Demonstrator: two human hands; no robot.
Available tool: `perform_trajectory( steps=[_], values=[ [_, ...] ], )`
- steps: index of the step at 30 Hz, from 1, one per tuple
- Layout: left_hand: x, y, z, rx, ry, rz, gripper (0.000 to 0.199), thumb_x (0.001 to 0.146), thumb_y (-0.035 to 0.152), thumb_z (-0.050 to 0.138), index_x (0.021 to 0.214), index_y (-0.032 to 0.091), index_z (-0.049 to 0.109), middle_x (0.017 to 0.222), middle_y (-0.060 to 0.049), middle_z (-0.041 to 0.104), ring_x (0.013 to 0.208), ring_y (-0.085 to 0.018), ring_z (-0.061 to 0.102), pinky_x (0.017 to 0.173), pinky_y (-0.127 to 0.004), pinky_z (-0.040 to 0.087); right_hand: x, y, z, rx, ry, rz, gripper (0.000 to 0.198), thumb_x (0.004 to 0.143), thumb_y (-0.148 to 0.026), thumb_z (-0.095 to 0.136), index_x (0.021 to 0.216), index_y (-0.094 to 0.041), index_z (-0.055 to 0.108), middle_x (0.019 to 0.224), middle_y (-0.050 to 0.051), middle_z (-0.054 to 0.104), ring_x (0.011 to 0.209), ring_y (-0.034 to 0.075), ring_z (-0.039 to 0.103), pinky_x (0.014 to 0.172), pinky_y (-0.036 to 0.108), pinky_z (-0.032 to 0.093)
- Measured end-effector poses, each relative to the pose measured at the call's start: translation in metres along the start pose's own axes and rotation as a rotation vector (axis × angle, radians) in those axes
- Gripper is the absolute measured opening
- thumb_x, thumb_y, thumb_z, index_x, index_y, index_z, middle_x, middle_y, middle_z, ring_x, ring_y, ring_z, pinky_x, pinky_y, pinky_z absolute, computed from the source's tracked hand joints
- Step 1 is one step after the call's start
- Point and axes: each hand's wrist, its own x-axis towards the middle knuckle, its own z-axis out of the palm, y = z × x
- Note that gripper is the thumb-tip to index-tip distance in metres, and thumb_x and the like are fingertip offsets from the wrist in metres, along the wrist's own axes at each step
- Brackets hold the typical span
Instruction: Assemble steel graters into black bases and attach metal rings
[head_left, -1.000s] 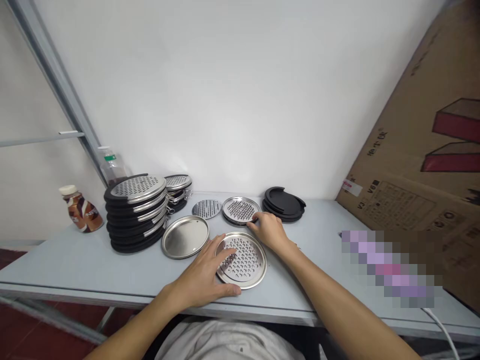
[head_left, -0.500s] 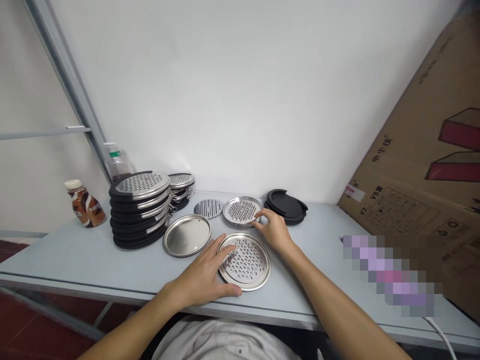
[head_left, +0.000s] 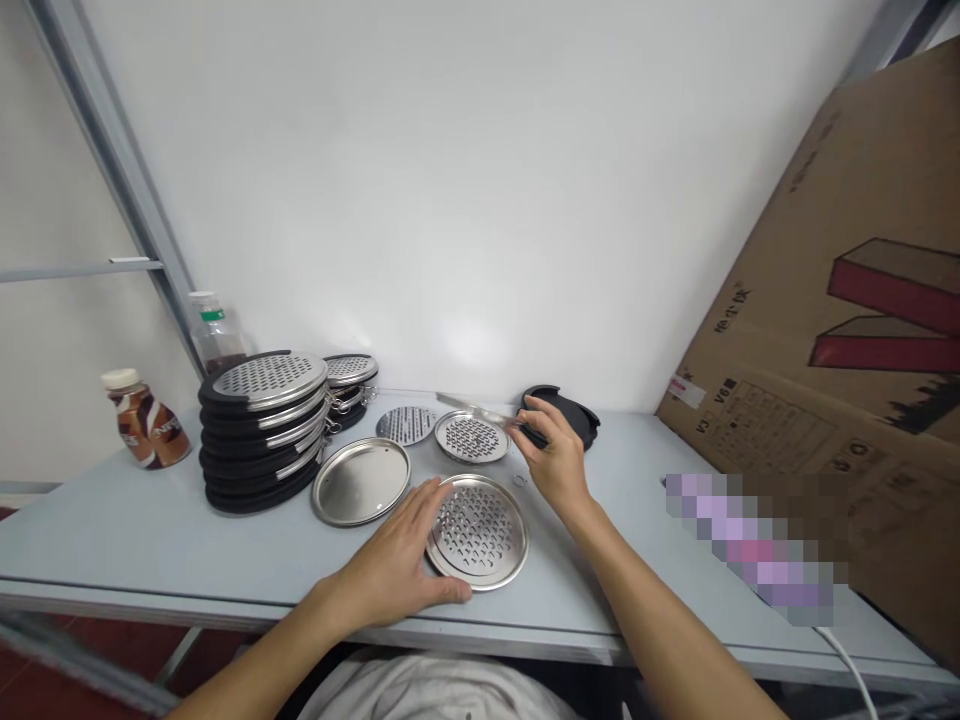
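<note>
My left hand point(head_left: 397, 560) lies at the left edge of a round grater plate point(head_left: 480, 530), fingertips on its upper rim and thumb near its lower edge, fingers apart. My right hand point(head_left: 555, 450) pinches a thin metal disc point(head_left: 474, 408), seen almost edge-on and tilted. Below that disc, another round grater plate point(head_left: 472, 438) lies on the table. A small metal ring point(head_left: 520, 481) is beside it. To the left are a flat perforated disc point(head_left: 406, 425) and a plain shallow metal lid point(head_left: 361, 482).
A tall stack of graters with black holders point(head_left: 262, 440) stands left, a shorter stack point(head_left: 351, 372) behind it. Black holders point(head_left: 574, 420) lie beyond my right hand. A brown bottle point(head_left: 146, 420), a clear bottle point(head_left: 217, 335) and a large cardboard box point(head_left: 810, 330) flank the table point(head_left: 150, 540).
My right hand has risen from the rear grater plate with a thin disc between its fingers. The small ring now shows on the table. My left hand stays by the front plate; the view shifted slightly.
</note>
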Motion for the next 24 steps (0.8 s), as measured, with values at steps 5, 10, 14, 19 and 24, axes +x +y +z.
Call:
perform_trajectory(
  steps=[5, 10, 14, 19, 24],
  values=[
    [0.002, 0.005, -0.002, -0.015, 0.004, -0.025, 0.115, 0.066, 0.047, 0.083, 0.155, 0.019, 0.016, 0.16, -0.017, 0.024, 0.147, -0.036, 0.022, 0.12, -0.052, 0.024, -0.006, -0.015, -0.026, 0.333, 0.124, 0.228, 0.023, 0.084, -0.04, 0.068, 0.097, -0.021, 0.064, 0.09, 0.004, 0.071, 0.083, 0.018, 0.066, 0.083, 0.034, 0.053],
    [0.004, 0.007, -0.005, -0.041, 0.009, -0.032, 0.118, 0.063, 0.042, 0.085, 0.155, 0.02, 0.015, 0.159, -0.016, 0.025, 0.146, -0.036, 0.025, 0.119, -0.051, 0.026, -0.03, -0.014, -0.046, 0.695, -0.001, 0.701, 0.039, 0.072, -0.045, 0.079, 0.096, -0.018, 0.065, 0.072, 0.002, 0.072, 0.065, 0.017, 0.066, 0.063, 0.029, 0.052],
    [0.003, 0.003, -0.004, -0.05, 0.032, 0.002, 0.117, 0.063, 0.04, 0.085, 0.155, 0.023, 0.015, 0.16, -0.013, 0.024, 0.146, -0.035, 0.024, 0.12, -0.05, 0.025, -0.049, -0.014, -0.051, 0.767, -0.123, 0.903, 0.043, 0.064, -0.043, 0.084, 0.092, -0.014, 0.068, 0.07, 0.004, 0.073, 0.062, 0.017, 0.066, 0.061, 0.027, 0.051],
    [0.003, 0.0, -0.001, -0.057, 0.06, 0.027, 0.118, 0.063, 0.04, 0.085, 0.155, 0.026, 0.014, 0.16, -0.012, 0.025, 0.146, -0.034, 0.024, 0.12, -0.051, 0.025, -0.06, -0.021, -0.04, 0.853, -0.205, 0.967, 0.047, 0.063, -0.039, 0.086, 0.097, -0.015, 0.066, 0.072, 0.004, 0.074, 0.066, 0.018, 0.068, 0.065, 0.028, 0.052],
    [0.002, 0.001, 0.0, -0.078, 0.086, -0.001, 0.124, 0.06, 0.037, 0.088, 0.156, 0.027, 0.009, 0.159, -0.012, 0.026, 0.145, -0.035, 0.027, 0.119, -0.052, 0.027, -0.069, -0.02, -0.025, 0.773, -0.294, 0.845, 0.057, 0.073, -0.046, 0.077, 0.119, -0.016, 0.061, 0.067, -0.001, 0.069, 0.063, 0.018, 0.064, 0.065, 0.03, 0.05]
  ],
)
